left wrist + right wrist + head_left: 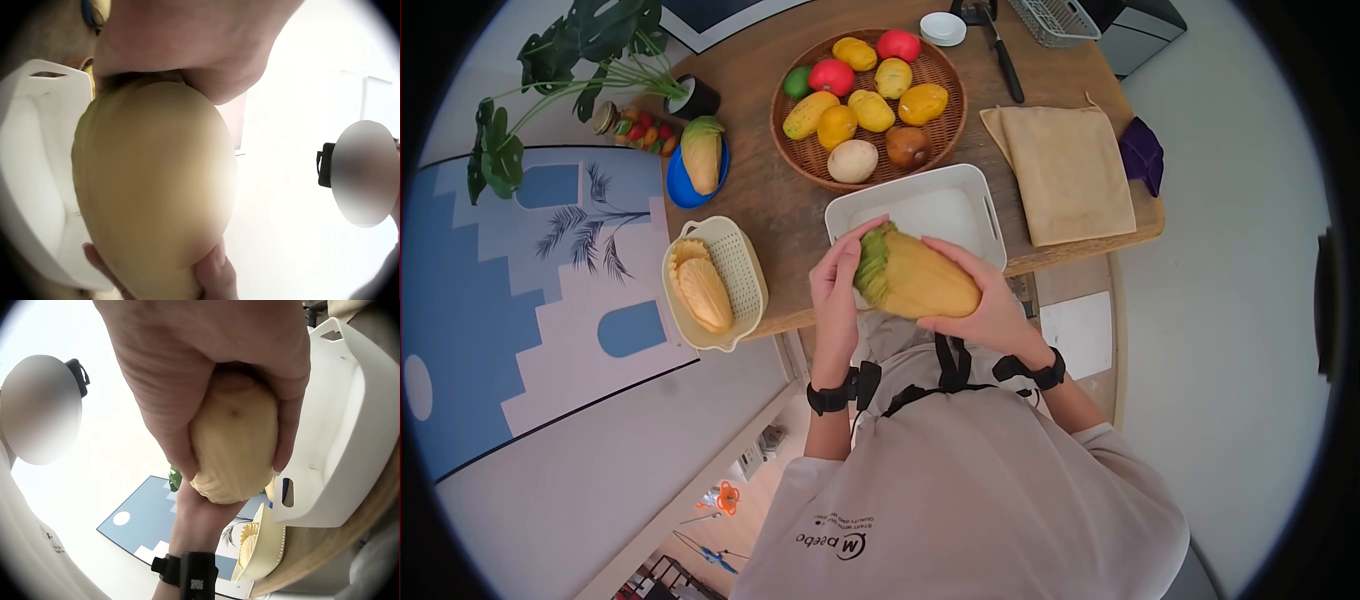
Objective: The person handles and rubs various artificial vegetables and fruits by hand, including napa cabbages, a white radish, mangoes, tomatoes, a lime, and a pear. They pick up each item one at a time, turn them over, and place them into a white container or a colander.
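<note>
A model napa cabbage (930, 278), yellow with a ruffled green leafy end, is held up between both hands over the near edge of a white bin (948, 205). My left hand (835, 285) holds its green end. Around the yellow base, my right hand (992, 308) grips with thumb and fingers on opposite sides. In the right wrist view, the rounded base of the cabbage (234, 434) shows between thumb and fingers. The left wrist view has the smooth yellow side of the cabbage (150, 181) filling its middle. The bin's visible floor is bare.
Behind the bin stands a round wicker tray (937, 75) of assorted fruit. A cream basket (747, 275) with a ridged yellow piece is at left, near a blue plate (677, 193) bearing another cabbage. Folded tan cloth (1070, 185) lies right; a black-handled knife (1008, 72) lies beyond.
</note>
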A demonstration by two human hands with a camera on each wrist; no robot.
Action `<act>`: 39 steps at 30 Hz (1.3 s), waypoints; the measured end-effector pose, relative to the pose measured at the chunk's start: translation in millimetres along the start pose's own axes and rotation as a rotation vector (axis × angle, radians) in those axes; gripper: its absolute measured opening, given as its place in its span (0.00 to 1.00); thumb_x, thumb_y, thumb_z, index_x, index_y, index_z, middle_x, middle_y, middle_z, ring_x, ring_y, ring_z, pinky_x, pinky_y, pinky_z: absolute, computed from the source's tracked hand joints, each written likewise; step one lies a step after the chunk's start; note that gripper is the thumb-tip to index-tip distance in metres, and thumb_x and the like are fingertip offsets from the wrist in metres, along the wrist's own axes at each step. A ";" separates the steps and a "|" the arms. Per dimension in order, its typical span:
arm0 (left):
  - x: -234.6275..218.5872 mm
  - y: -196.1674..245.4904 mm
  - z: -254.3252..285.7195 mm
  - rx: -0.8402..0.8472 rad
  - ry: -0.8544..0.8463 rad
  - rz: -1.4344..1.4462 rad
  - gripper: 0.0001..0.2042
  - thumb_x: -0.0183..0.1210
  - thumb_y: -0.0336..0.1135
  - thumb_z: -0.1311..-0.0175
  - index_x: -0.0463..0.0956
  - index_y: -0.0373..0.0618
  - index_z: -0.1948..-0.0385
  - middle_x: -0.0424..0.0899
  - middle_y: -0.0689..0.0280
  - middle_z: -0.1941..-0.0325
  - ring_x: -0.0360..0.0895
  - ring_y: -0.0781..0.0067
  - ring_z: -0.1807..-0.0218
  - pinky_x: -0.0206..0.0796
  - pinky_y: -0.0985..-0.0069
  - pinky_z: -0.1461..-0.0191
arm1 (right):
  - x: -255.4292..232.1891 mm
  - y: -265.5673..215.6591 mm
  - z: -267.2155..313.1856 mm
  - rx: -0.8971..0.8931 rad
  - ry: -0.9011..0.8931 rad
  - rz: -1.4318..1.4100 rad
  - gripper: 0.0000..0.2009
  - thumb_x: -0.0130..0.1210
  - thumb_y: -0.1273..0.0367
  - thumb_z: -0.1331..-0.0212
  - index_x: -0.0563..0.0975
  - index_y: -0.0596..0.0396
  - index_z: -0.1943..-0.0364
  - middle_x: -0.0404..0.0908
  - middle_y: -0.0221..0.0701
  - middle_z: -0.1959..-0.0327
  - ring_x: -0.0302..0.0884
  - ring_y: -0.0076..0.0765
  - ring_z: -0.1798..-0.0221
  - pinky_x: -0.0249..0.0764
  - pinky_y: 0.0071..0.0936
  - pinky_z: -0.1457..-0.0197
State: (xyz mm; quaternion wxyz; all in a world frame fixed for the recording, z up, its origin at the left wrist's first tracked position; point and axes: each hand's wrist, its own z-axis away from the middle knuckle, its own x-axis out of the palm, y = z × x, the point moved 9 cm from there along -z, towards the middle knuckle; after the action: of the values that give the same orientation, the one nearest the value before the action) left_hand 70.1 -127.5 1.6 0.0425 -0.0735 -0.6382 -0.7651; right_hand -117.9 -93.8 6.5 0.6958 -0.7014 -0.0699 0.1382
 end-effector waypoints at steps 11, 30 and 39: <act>6.9 14.5 3.4 0.208 0.090 -0.251 0.17 0.50 0.32 0.14 0.82 0.37 0.35 0.85 0.58 0.30 0.79 0.65 0.29 0.65 0.70 0.23 | -2.7 13.0 -4.5 0.130 0.060 -0.181 0.45 0.79 0.68 0.45 0.68 0.56 0.21 0.76 0.39 0.26 0.75 0.33 0.26 0.71 0.33 0.23; 8.6 22.5 4.1 0.129 0.041 -0.152 0.18 0.48 0.34 0.13 0.80 0.36 0.34 0.86 0.60 0.32 0.79 0.67 0.29 0.66 0.69 0.23 | -1.8 5.5 1.7 0.119 -0.006 -0.194 0.45 0.80 0.68 0.45 0.68 0.58 0.21 0.77 0.38 0.26 0.75 0.32 0.27 0.70 0.32 0.23; 7.3 13.8 6.3 0.050 0.069 0.076 0.23 0.43 0.41 0.12 0.78 0.33 0.33 0.84 0.57 0.31 0.79 0.68 0.31 0.66 0.69 0.23 | -1.4 1.3 0.5 0.091 -0.007 -0.255 0.43 0.79 0.68 0.44 0.69 0.59 0.23 0.79 0.37 0.28 0.76 0.30 0.27 0.72 0.32 0.24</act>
State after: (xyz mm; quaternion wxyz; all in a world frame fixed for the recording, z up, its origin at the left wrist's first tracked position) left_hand 65.5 -123.6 17.4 0.0953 -0.0701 -0.6522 -0.7488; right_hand -119.5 -93.7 5.4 0.7386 -0.6539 -0.1546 0.0542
